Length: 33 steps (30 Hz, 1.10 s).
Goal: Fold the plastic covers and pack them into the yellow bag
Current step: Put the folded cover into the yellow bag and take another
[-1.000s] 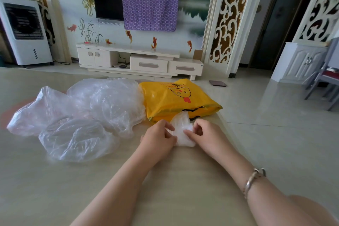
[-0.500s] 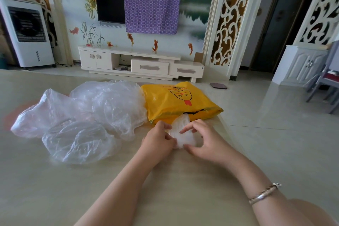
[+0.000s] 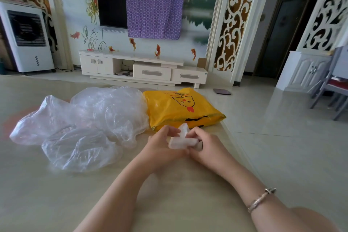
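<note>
The fingers of the left hand [image 3: 162,144] and the right hand [image 3: 204,147] are curled and pinched onto one small, tightly folded strip of translucent white plastic cover [image 3: 181,138], held just above the beige table [image 3: 94,194], directly in front of the flat yellow plastic bag with a cartoon face [image 3: 178,107]. That cover appears nearly folded but is not yet packed. To the left, a heap of crumpled clear plastic covers [image 3: 84,124] lies unfolded, so most of the work remains, in my judgement.
</note>
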Each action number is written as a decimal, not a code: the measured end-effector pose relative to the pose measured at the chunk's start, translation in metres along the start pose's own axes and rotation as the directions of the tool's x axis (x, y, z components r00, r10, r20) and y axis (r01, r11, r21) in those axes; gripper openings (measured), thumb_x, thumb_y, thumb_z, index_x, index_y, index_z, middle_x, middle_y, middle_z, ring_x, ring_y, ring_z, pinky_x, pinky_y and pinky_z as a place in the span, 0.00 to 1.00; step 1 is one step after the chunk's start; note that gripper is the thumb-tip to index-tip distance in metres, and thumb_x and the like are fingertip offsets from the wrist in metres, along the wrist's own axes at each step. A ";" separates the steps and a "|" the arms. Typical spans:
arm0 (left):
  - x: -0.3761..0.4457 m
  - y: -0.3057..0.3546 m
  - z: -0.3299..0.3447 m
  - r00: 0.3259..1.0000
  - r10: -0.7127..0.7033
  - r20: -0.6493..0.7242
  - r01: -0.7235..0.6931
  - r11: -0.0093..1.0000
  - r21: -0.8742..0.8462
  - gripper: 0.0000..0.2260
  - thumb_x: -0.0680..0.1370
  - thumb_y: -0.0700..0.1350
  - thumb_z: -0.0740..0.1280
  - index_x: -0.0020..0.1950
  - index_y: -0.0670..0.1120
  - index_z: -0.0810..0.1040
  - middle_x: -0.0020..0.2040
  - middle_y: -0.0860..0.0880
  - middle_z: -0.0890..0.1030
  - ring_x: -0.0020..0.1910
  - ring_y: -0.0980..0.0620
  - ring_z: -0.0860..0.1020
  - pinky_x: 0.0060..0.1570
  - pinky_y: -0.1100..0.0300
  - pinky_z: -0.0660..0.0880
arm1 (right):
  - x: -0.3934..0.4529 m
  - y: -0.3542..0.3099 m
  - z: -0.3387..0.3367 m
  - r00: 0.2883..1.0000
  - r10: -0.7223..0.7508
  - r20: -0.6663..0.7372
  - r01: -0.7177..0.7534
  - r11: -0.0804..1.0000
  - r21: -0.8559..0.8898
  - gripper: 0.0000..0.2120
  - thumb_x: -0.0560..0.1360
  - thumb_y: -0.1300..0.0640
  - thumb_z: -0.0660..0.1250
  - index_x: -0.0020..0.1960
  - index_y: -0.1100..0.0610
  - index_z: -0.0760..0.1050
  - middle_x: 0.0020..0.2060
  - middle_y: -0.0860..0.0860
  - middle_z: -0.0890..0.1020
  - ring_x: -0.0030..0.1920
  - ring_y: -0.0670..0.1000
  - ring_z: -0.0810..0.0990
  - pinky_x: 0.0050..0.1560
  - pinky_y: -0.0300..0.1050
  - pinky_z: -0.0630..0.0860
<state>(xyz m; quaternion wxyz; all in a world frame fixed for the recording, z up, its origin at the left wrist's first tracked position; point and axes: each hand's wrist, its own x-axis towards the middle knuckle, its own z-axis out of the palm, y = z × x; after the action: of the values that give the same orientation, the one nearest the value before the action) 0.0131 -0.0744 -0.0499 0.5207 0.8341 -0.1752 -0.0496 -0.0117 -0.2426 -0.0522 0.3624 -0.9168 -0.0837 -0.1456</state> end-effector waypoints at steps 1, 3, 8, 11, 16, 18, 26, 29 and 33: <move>0.000 -0.001 0.002 1.000 0.013 0.013 -0.013 1.000 0.022 0.25 0.64 0.54 0.77 0.57 0.55 0.75 0.51 0.60 0.75 0.50 0.56 0.72 0.50 0.67 0.70 | -0.001 -0.001 -0.002 1.000 0.019 -0.002 -0.019 0.999 0.034 0.07 0.73 0.57 0.70 0.47 0.50 0.73 0.40 0.46 0.83 0.41 0.44 0.80 0.39 0.39 0.73; 0.004 -0.003 0.002 0.998 0.059 -0.013 -0.057 0.993 0.103 0.17 0.71 0.45 0.75 0.57 0.50 0.76 0.46 0.58 0.75 0.40 0.61 0.71 0.38 0.73 0.67 | -0.001 -0.001 -0.005 0.999 0.045 -0.018 -0.043 0.996 0.072 0.09 0.73 0.58 0.70 0.46 0.51 0.70 0.39 0.46 0.84 0.41 0.43 0.79 0.40 0.39 0.74; 0.008 -0.006 0.002 0.995 0.036 -0.091 -0.028 0.996 0.088 0.11 0.74 0.39 0.69 0.36 0.49 0.70 0.32 0.54 0.69 0.31 0.57 0.66 0.31 0.64 0.62 | 0.003 0.002 -0.006 0.995 0.092 -0.030 -0.085 0.979 0.186 0.07 0.74 0.59 0.71 0.44 0.50 0.73 0.39 0.44 0.80 0.40 0.41 0.76 0.39 0.29 0.70; 0.010 -0.007 0.001 0.994 -0.035 -0.105 0.038 0.999 0.027 0.08 0.74 0.40 0.71 0.43 0.48 0.73 0.35 0.52 0.76 0.33 0.56 0.72 0.32 0.66 0.67 | 0.007 0.006 -0.003 0.993 0.116 -0.013 -0.109 0.958 0.265 0.06 0.75 0.58 0.70 0.42 0.51 0.75 0.38 0.46 0.80 0.39 0.42 0.77 0.42 0.32 0.72; 0.012 -0.003 0.004 0.980 -0.108 -0.167 0.106 0.994 -0.022 0.12 0.76 0.50 0.69 0.54 0.45 0.76 0.44 0.49 0.80 0.43 0.50 0.78 0.41 0.58 0.73 | 0.013 0.013 0.005 0.994 0.112 0.017 -0.113 0.966 0.231 0.06 0.77 0.52 0.67 0.43 0.51 0.79 0.37 0.45 0.81 0.41 0.43 0.78 0.44 0.39 0.73; 0.012 -0.002 0.005 0.971 -0.116 -0.208 0.122 0.992 0.013 0.09 0.78 0.49 0.67 0.54 0.45 0.76 0.44 0.49 0.79 0.45 0.50 0.76 0.38 0.59 0.70 | 0.015 0.012 0.008 0.994 0.108 0.023 -0.110 0.973 0.204 0.07 0.78 0.51 0.66 0.42 0.50 0.79 0.34 0.42 0.79 0.38 0.39 0.75 0.39 0.32 0.69; 0.012 -0.004 0.018 0.946 -0.102 -0.306 0.165 0.968 0.187 0.11 0.78 0.45 0.63 0.60 0.46 0.72 0.54 0.45 0.78 0.53 0.44 0.76 0.43 0.57 0.70 | 0.020 0.010 0.017 0.978 0.201 -0.064 -0.203 0.979 -0.031 0.12 0.75 0.49 0.69 0.54 0.52 0.72 0.37 0.46 0.75 0.41 0.47 0.76 0.41 0.41 0.72; 0.010 -0.001 0.022 0.943 -0.083 -0.322 0.178 0.943 0.280 0.12 0.79 0.46 0.60 0.62 0.47 0.70 0.58 0.45 0.77 0.55 0.43 0.76 0.44 0.56 0.71 | 0.022 0.013 0.019 0.978 0.190 -0.084 -0.198 0.975 -0.105 0.11 0.75 0.48 0.69 0.52 0.54 0.76 0.45 0.48 0.73 0.50 0.51 0.76 0.54 0.48 0.75; 0.009 0.002 0.023 0.943 -0.064 -0.326 0.186 0.914 0.361 0.11 0.81 0.47 0.59 0.62 0.47 0.68 0.58 0.45 0.78 0.55 0.42 0.77 0.47 0.54 0.73 | 0.021 0.012 0.019 0.979 0.196 -0.058 -0.202 0.970 -0.133 0.08 0.75 0.48 0.68 0.48 0.51 0.76 0.49 0.49 0.73 0.53 0.51 0.75 0.57 0.49 0.74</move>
<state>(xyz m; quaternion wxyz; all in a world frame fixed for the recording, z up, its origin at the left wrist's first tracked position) 0.0148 -0.0977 -0.0576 0.3623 0.9274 -0.0441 0.0826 0.0152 -0.2371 -0.0658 0.3125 -0.9400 0.0271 -0.1341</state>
